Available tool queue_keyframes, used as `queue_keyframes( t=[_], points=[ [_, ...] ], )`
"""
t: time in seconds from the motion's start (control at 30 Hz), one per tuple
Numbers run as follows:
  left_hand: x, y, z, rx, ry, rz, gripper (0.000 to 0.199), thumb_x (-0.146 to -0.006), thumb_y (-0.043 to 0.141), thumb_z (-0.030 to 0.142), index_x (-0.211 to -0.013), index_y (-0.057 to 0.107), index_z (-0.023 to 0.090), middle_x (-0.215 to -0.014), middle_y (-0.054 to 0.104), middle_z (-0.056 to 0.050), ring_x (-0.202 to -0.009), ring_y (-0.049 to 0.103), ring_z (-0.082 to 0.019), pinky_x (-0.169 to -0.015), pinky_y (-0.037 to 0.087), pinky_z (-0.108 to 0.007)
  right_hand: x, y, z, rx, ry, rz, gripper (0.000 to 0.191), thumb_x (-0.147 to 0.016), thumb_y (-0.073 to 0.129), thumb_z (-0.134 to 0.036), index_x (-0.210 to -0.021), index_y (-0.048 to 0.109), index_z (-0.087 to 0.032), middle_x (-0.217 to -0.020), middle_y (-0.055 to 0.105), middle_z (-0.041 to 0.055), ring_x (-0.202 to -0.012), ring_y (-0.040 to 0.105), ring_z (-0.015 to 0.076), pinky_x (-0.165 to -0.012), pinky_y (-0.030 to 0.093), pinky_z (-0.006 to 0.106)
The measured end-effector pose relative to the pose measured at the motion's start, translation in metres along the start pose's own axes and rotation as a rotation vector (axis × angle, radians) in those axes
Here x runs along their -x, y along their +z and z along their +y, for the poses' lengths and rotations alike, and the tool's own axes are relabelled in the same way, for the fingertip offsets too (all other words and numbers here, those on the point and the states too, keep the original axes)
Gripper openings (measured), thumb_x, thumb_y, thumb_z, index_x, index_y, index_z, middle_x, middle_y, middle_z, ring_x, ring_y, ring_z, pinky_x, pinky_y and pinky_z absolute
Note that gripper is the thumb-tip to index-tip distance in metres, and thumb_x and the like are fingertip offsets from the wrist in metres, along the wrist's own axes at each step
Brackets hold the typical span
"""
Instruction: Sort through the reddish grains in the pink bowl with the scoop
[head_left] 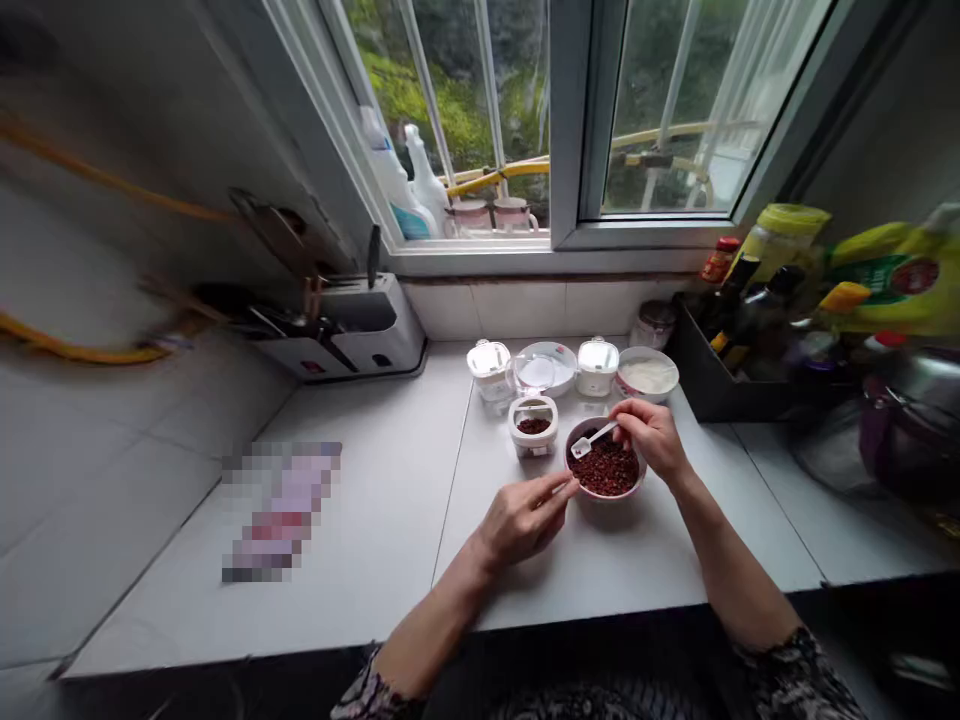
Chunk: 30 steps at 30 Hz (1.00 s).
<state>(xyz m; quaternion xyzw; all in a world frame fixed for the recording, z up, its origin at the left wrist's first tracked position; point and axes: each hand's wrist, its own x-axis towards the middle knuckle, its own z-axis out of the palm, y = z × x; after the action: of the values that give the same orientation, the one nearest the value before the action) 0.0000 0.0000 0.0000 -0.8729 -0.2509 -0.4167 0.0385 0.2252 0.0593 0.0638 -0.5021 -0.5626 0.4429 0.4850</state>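
Note:
A bowl (pixel 609 497) with a pinkish rim holds dark red dried grains (pixel 609 468) that look like peppercorns. My right hand (pixel 654 435) is closed round the handle of a small white spoon (pixel 582 447), its scoop resting over the grains. At the bowl's near left rim, the fingertips of my left hand (pixel 529 515) are drawn together and appear to grip the edge. Just left of the bowl stands a white-rimmed seasoning jar (pixel 533 440), its top open, with similar dark red grains inside.
Behind stand two lidded seasoning jars (pixel 489 365) (pixel 598 362), a white bowl (pixel 561 358) and a bowl of white powder (pixel 648 375). A dark box of bottles (pixel 720 385) is at right. A knife holder (pixel 382 340) and a blurred-out item (pixel 281 515) lie leftward.

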Motion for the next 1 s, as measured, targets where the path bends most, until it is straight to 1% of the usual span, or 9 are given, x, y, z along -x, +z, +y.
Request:
queue_keyframes(
  t=[0.37,0.53,0.63,0.7,0.77,0.83,0.9,0.93,1.0],
  points=[
    [-0.002,0.000,0.001,-0.001,0.001,0.008,0.036,-0.094,0.050,0.009,-0.129,0.056,0.015,-0.111,0.072,-0.014,-0.093,0.073,-0.018,-0.075,0.062,-0.027,-0.005,-0.001,0.001,-0.105,0.025,-0.014,0.020,-0.070,0.065,-0.037,-0.073,0.065,-0.017,-0.052,0.059,-0.0025,-0.042,0.047,0.0090,-0.044,0.038,0.023],
    [-0.003,0.000,0.001,0.003,0.006,0.011,0.033,-0.094,0.050,0.009,-0.125,0.058,0.013,-0.112,0.071,-0.015,-0.095,0.073,-0.019,-0.075,0.063,-0.027,-0.010,0.013,-0.004,-0.135,0.004,0.012,0.021,-0.072,0.065,-0.038,-0.078,0.064,-0.017,-0.056,0.062,-0.0020,-0.043,0.047,0.0089,-0.046,0.039,0.023],
    [-0.005,-0.001,0.001,-0.005,0.014,0.012,0.032,-0.094,0.050,0.009,-0.124,0.059,0.013,-0.111,0.071,-0.015,-0.092,0.073,-0.018,-0.074,0.063,-0.027,-0.005,0.029,-0.007,-0.053,-0.117,0.050,0.020,-0.082,0.058,-0.037,-0.085,0.063,-0.018,-0.064,0.066,-0.0003,-0.048,0.051,0.0106,-0.050,0.043,0.025],
    [-0.005,-0.001,0.002,-0.015,0.015,0.017,0.031,-0.094,0.050,0.009,-0.123,0.059,0.013,-0.110,0.072,-0.014,-0.090,0.073,-0.018,-0.072,0.063,-0.027,0.000,0.038,-0.007,0.077,-0.248,0.068,0.018,-0.089,0.053,-0.033,-0.091,0.063,-0.019,-0.070,0.069,0.0013,-0.054,0.057,0.0129,-0.057,0.047,0.027],
    [-0.006,-0.001,0.002,-0.023,0.017,0.026,0.031,-0.094,0.049,0.009,-0.123,0.059,0.013,-0.109,0.072,-0.014,-0.089,0.073,-0.018,-0.069,0.063,-0.027,0.005,0.044,-0.005,0.275,-0.447,0.060,0.016,-0.093,0.050,-0.026,-0.094,0.064,-0.020,-0.075,0.072,0.0025,-0.063,0.062,0.0152,-0.071,0.049,0.032],
    [-0.005,-0.001,0.002,-0.027,0.018,0.037,0.031,-0.094,0.048,0.009,-0.123,0.058,0.013,-0.108,0.072,-0.014,-0.088,0.073,-0.018,-0.068,0.063,-0.027,0.008,0.045,-0.004,0.468,-0.668,0.014,0.018,-0.094,0.047,-0.018,-0.095,0.065,-0.020,-0.078,0.073,0.0031,-0.070,0.065,0.0166,-0.083,0.046,0.036],
    [-0.005,0.000,0.002,-0.032,0.016,0.040,0.031,-0.094,0.048,0.009,-0.124,0.058,0.013,-0.107,0.073,-0.013,-0.087,0.073,-0.018,-0.068,0.063,-0.027,0.009,0.042,-0.004,0.579,-0.821,-0.037,0.021,-0.093,0.045,-0.013,-0.096,0.065,-0.020,-0.080,0.074,0.0031,-0.071,0.066,0.0167,-0.087,0.043,0.038],
    [-0.005,0.000,0.002,-0.033,0.015,0.038,0.031,-0.094,0.048,0.009,-0.124,0.058,0.014,-0.107,0.073,-0.013,-0.087,0.073,-0.018,-0.068,0.063,-0.027,0.009,0.040,-0.004,0.594,-0.852,-0.040,0.022,-0.093,0.045,-0.012,-0.096,0.065,-0.020,-0.080,0.074,0.0029,-0.071,0.066,0.0165,-0.088,0.043,0.038],
    [-0.005,0.000,0.002,-0.033,0.012,0.029,0.031,-0.094,0.048,0.009,-0.123,0.058,0.014,-0.108,0.072,-0.013,-0.087,0.073,-0.018,-0.069,0.063,-0.027,0.008,0.031,-0.004,0.560,-0.812,0.027,0.020,-0.094,0.047,-0.015,-0.095,0.066,-0.021,-0.079,0.073,0.0023,-0.071,0.066,0.0169,-0.087,0.045,0.037]
  ],
)
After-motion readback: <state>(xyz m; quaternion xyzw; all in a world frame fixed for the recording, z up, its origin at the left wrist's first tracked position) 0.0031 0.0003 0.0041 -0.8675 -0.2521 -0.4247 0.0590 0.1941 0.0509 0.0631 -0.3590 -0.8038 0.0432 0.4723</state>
